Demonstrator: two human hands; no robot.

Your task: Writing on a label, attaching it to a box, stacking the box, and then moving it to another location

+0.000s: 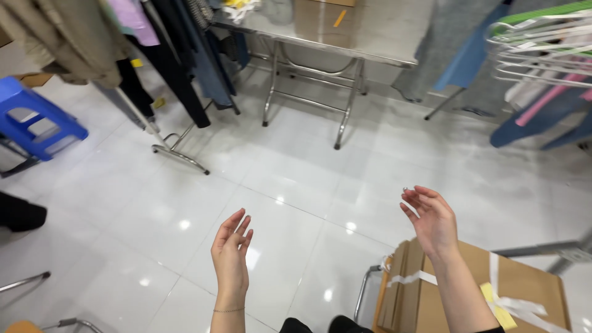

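Both hands, left (230, 253) and right (431, 221), hover empty, fingers loosely spread.

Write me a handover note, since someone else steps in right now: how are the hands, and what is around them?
Left hand: raised, open, holding nothing.
Right hand: raised, open; a tiny shiny item shows at a fingertip, too small to identify.
Cardboard box, taped, sits just below the right hand, untouched.
Ahead: metal folding table, clothes rack with hung garments on the left, white hangers on the right, blue stool far left.
Nothing is in hand; the box is shut.
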